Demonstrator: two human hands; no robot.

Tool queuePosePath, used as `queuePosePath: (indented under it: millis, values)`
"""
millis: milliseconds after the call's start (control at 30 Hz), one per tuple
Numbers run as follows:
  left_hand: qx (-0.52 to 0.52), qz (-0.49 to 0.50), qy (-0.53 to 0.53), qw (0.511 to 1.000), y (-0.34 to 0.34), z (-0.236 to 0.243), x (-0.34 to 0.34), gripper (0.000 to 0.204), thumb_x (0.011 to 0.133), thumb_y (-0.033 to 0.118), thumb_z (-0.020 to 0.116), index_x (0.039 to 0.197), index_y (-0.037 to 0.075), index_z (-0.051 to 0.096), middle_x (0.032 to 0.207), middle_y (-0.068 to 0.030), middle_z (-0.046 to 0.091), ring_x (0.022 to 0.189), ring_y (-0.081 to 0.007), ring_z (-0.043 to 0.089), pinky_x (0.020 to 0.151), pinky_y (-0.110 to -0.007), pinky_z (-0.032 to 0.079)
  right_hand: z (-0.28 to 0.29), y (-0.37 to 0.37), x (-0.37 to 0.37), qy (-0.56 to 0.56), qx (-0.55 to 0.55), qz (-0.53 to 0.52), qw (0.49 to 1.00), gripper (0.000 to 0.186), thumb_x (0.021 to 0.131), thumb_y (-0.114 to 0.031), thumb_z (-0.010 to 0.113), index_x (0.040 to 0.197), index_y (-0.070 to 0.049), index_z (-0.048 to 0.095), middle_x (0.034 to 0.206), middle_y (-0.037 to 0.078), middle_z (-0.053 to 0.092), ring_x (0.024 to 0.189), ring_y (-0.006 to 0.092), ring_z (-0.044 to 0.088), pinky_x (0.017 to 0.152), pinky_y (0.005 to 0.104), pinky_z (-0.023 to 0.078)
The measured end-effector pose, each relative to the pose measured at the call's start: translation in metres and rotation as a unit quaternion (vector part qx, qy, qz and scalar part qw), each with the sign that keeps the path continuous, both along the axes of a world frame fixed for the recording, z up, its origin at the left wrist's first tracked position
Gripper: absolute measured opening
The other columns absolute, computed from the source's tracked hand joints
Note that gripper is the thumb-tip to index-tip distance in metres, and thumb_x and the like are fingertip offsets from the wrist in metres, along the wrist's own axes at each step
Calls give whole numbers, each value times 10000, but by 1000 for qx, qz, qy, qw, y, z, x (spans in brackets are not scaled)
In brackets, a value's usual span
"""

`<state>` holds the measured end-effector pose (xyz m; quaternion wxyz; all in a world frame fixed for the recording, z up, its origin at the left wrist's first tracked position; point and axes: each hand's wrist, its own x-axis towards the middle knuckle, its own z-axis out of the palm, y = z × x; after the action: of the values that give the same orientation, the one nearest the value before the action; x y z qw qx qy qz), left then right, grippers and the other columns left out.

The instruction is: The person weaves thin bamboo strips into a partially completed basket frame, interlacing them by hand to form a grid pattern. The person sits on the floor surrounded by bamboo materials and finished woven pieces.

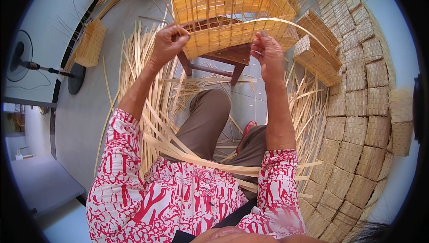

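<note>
In the head view, a yellow woven basket [214, 39] sits at twelve o'clock, resting on a dark brown wooden stool [239, 55], with thin stakes [193, 1] rising from it toward eleven and twelve o'clock. The left hand [170, 42] is at eleven o'clock, its fingers curled and the thumb and forefinger pinching at the near left corner of the basket; I cannot tell whether they grip a stake or the weave itself. The right hand [268, 51] is raised at one o'clock, just beside the near wall, fingers bent; I cannot tell whether the fingertips close on anything. A pale strip [308, 32] arcs along the rim above it and bends down toward two o'clock, passing two paler baskets [315, 62].

Loose strips [134, 71] spread from ten o'clock across the lap, with more of them at three o'clock. Stacked woven pieces [355, 100] line the side from one to five o'clock. At ten o'clock stands another basket [90, 42], near a black fan [20, 57]. A red shoe [249, 128] shows just right of the knee.
</note>
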<state>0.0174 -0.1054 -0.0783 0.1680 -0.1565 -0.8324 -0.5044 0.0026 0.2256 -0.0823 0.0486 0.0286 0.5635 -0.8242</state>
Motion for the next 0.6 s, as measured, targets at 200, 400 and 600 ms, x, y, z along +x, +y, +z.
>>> queuePosePath:
  millis: [200,400,600]
  values:
    - [72,114,73,988,-32,-2,16,344,877,23,770,1202,82,674,956,9,626,725,-65,547,704,-254,494,-11,10,-1,-110,-173,-18,978,415,997,-372,695,1258,-66,592,1070,95,666,892,208,682,762,376,591]
    - [-97,100,193,971,15,17,63,260,894,3,741,1140,56,677,981,-83,705,828,-168,699,707,-300,579,-15,2,-6,-90,-243,-19,966,280,1011,-295,684,1167,-67,637,1051,104,684,942,227,693,822,384,596]
    - [-265,62,260,927,85,41,15,235,897,30,707,1130,67,711,1110,-105,745,904,-280,749,725,-356,614,-11,5,-3,-66,-261,-13,963,209,1033,-225,647,1130,-41,631,1042,138,711,948,241,713,835,408,619]
